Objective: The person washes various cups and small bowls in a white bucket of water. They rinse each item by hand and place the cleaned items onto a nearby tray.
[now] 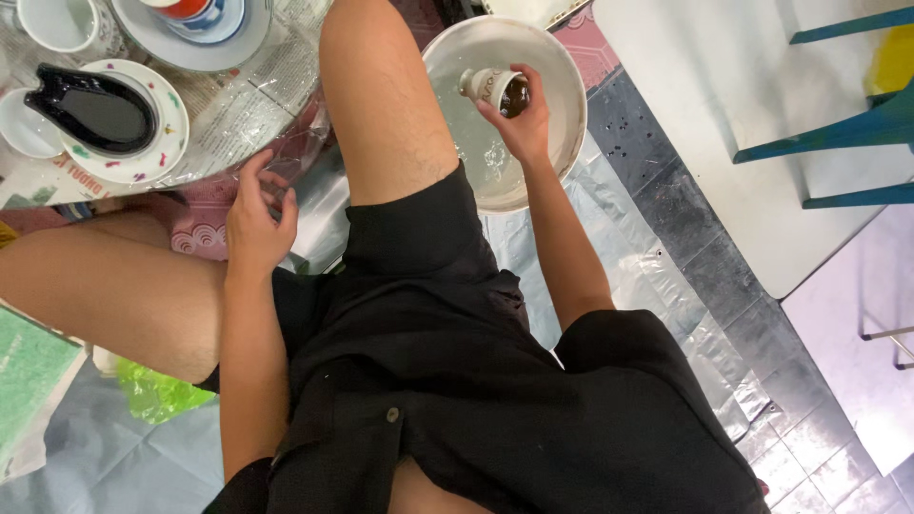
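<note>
right hand: fingers closing around a small ceramic cup, cream outside, dark brown inside, tilting on its side over a white basin that is holding what is probably water. left hand: fingers loosely spreading, gripping nothing, resting at the plastic-covered surface edge. nearby sitting: floral plate carrying a black dish.

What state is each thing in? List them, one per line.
Small ceramic jar: held over the basin, tilted on its side.
White basin: holds shallow water.
Right hand: closed around the jar.
Left hand: empty, fingers bent, at the plastic sheet's edge.
Black ladle-shaped dish: lying on a flowered plate.
White cup: upright, looks empty.
</note>
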